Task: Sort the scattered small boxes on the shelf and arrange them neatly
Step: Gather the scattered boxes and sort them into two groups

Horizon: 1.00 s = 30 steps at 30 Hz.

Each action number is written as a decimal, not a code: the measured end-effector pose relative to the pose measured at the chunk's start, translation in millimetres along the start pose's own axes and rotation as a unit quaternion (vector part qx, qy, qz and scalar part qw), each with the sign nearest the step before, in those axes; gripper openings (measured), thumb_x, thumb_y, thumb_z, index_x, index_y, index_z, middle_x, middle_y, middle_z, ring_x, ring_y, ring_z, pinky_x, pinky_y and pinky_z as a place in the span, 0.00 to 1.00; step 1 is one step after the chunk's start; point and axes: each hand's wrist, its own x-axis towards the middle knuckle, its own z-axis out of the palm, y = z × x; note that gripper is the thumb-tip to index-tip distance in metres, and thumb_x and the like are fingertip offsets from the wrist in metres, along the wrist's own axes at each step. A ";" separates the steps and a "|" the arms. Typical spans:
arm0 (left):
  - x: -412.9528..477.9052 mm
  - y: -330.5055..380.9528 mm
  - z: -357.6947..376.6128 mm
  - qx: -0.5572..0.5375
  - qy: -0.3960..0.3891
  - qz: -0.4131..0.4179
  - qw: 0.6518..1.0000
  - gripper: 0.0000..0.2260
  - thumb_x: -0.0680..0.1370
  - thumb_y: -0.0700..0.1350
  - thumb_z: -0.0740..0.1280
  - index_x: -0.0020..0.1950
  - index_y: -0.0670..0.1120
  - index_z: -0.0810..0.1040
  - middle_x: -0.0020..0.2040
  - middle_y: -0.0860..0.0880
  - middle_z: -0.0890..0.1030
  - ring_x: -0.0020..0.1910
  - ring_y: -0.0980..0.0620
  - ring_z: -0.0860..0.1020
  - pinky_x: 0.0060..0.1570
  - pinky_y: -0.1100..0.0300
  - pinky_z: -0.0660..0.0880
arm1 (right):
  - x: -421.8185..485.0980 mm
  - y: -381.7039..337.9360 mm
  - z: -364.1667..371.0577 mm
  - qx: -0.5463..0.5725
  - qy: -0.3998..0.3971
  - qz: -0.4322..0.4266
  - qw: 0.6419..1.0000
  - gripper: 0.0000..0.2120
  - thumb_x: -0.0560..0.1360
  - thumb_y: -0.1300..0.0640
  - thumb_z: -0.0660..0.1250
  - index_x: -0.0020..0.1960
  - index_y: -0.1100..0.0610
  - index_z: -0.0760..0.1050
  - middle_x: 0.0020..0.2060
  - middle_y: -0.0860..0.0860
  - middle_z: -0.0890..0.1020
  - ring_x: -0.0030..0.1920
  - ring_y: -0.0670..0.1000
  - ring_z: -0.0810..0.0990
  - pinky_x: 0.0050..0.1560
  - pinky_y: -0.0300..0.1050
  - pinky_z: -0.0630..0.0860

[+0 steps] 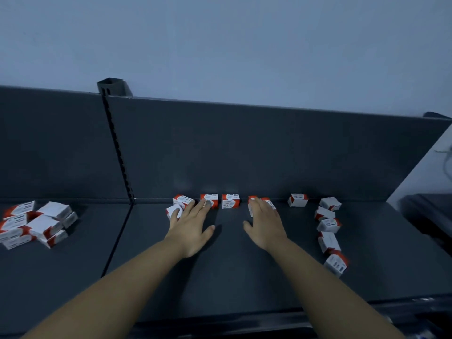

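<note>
Small white-and-red boxes stand along the back of the dark shelf [232,260]. My left hand [192,225] lies flat with straight fingers touching three boxes: one at its little finger [173,210], one behind it [183,200], one at its fingertips [210,199]. A lone box [230,200] stands between my hands. My right hand [264,222] reaches forward with straight fingers over two boxes [269,203], partly hiding them. Another box [297,199] stands further right. A line of several boxes [327,225] runs toward the front at the right.
A loose pile of the same boxes [34,222] lies on the neighbouring shelf section at the left, past a slotted upright [117,148]. A dark back panel [244,152] rises behind the boxes. The shelf's front edge [244,316] runs below my forearms.
</note>
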 end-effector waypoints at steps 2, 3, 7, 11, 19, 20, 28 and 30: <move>4.1 7.2 3.4 0.006 -0.007 0.001 1.000 0.29 0.82 0.58 0.53 0.81 0.52 0.46 0.81 0.55 0.45 0.79 0.53 0.41 0.75 0.45 0.39 | 8.7 8.9 -4.7 0.019 0.010 0.039 0.999 0.31 0.79 0.49 0.64 0.78 0.55 0.58 0.77 0.51 0.61 0.78 0.53 0.57 0.76 0.54 0.59; 6.0 10.2 4.9 0.011 -0.009 0.004 1.000 0.29 0.82 0.58 0.53 0.81 0.52 0.47 0.81 0.55 0.45 0.79 0.53 0.41 0.75 0.46 0.39 | 12.8 12.0 -6.8 0.033 0.015 0.060 0.998 0.30 0.79 0.49 0.64 0.77 0.55 0.59 0.76 0.51 0.62 0.77 0.53 0.58 0.74 0.55 0.61; 17.1 16.9 5.7 0.034 -0.019 0.020 0.999 0.29 0.82 0.58 0.53 0.81 0.52 0.47 0.81 0.54 0.45 0.79 0.54 0.40 0.75 0.48 0.37 | 25.5 20.1 -5.3 0.074 0.005 0.125 0.989 0.32 0.78 0.44 0.66 0.76 0.55 0.60 0.75 0.52 0.64 0.73 0.55 0.63 0.70 0.56 0.67; 30.2 18.6 6.0 0.029 -0.026 0.017 0.999 0.29 0.82 0.58 0.54 0.81 0.52 0.48 0.81 0.54 0.46 0.79 0.53 0.41 0.75 0.49 0.39 | 32.4 27.7 3.7 0.103 -0.035 0.143 0.984 0.34 0.77 0.43 0.67 0.77 0.53 0.57 0.76 0.53 0.61 0.72 0.58 0.63 0.69 0.56 0.67; 39.4 11.2 15.6 0.022 -0.054 0.039 0.998 0.33 0.81 0.56 0.60 0.81 0.51 0.48 0.81 0.52 0.44 0.79 0.52 0.41 0.78 0.49 0.43 | 46.0 28.2 13.0 0.094 -0.043 0.090 0.991 0.21 0.81 0.47 0.63 0.71 0.47 0.63 0.71 0.51 0.64 0.66 0.56 0.68 0.66 0.55 0.64; 40.3 9.6 16.4 0.026 -0.057 0.041 0.997 0.34 0.80 0.55 0.61 0.81 0.51 0.47 0.81 0.52 0.44 0.79 0.52 0.42 0.78 0.48 0.44 | 46.5 27.5 12.9 0.098 -0.045 0.075 0.991 0.18 0.81 0.49 0.62 0.70 0.47 0.64 0.70 0.51 0.65 0.65 0.56 0.68 0.66 0.54 0.66; 45.8 13.7 20.0 -0.012 -0.013 0.120 0.993 0.31 0.78 0.48 0.65 0.79 0.55 0.57 0.79 0.57 0.57 0.78 0.54 0.55 0.76 0.50 0.52 | 37.7 13.7 19.3 0.207 -0.119 -0.054 0.970 0.18 0.75 0.48 0.70 0.63 0.42 0.71 0.60 0.44 0.71 0.64 0.50 0.71 0.67 0.53 0.69; 46.4 14.7 20.2 -0.031 -0.002 0.139 0.990 0.28 0.76 0.46 0.67 0.76 0.55 0.65 0.76 0.57 0.64 0.74 0.55 0.63 0.74 0.52 0.57 | 35.1 7.9 18.7 0.220 -0.128 -0.061 0.965 0.19 0.75 0.49 0.71 0.65 0.44 0.72 0.60 0.43 0.71 0.64 0.49 0.71 0.66 0.50 0.70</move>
